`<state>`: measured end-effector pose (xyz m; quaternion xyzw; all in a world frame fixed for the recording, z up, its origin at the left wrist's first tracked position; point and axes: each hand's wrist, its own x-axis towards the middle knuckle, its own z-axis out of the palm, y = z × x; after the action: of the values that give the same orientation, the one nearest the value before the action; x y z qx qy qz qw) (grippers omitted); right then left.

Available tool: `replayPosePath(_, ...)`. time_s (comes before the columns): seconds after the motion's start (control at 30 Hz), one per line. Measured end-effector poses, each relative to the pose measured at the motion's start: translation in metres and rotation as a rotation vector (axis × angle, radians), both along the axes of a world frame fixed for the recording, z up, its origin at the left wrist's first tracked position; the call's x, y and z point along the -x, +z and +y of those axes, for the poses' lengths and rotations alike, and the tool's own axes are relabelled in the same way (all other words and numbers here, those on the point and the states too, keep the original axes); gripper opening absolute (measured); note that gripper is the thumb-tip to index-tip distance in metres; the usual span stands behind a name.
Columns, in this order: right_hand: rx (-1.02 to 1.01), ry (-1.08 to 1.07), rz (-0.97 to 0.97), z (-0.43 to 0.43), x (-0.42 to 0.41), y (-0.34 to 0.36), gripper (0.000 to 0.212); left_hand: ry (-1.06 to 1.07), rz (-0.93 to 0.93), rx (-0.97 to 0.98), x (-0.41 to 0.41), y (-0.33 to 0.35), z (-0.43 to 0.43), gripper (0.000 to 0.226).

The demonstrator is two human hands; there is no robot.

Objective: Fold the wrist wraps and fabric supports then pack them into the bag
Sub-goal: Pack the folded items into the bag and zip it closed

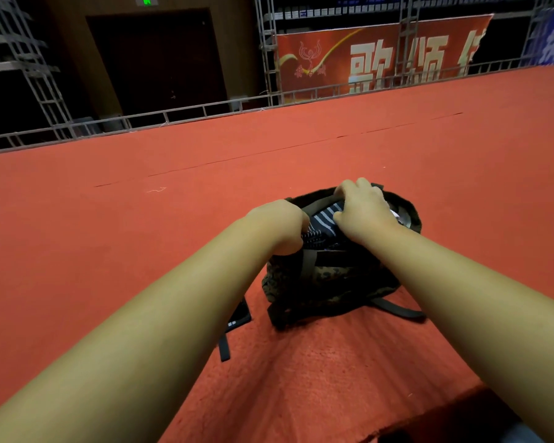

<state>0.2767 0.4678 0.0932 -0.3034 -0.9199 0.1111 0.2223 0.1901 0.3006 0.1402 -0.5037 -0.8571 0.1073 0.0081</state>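
Two sets of fingers work at the mouth of the bag (317, 278), just right of the frame's centre. The right hand (362, 211) curls its fingers over the bag's far rim and clasps it. The left hand (279, 225) has its fingers bent down at the near-left rim, their tips hidden, so I cannot tell what they grasp. Between the hands, black-and-white striped fabric (325, 219) sits in the opening. The camouflage bag lies on red carpet (141, 219), a black strap (224, 350) below the left forearm.

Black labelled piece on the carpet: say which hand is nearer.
Left: left hand at the bag mouth just beyond the piece; right hand farther right.
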Motion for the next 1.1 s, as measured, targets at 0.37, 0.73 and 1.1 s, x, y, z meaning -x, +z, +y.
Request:
replayPosePath(0.37,0.023,0.307,-0.01,-0.011,-0.016,0.004,0.054,0.031,0.063,-0.355,0.004,0.013,-0.018,0.025)
replayPosePath(0.73,0.094,0.398,-0.192,-0.021,-0.008,-0.012,0.061,-0.111,-0.113,-0.294,0.041,0.007,-0.045,0.014)
replayPosePath(1.1,0.336,0.392,-0.137,-0.031,-0.021,0.018,0.072,-0.16,-0.09,-0.496,0.038,0.017,-0.057,0.012)
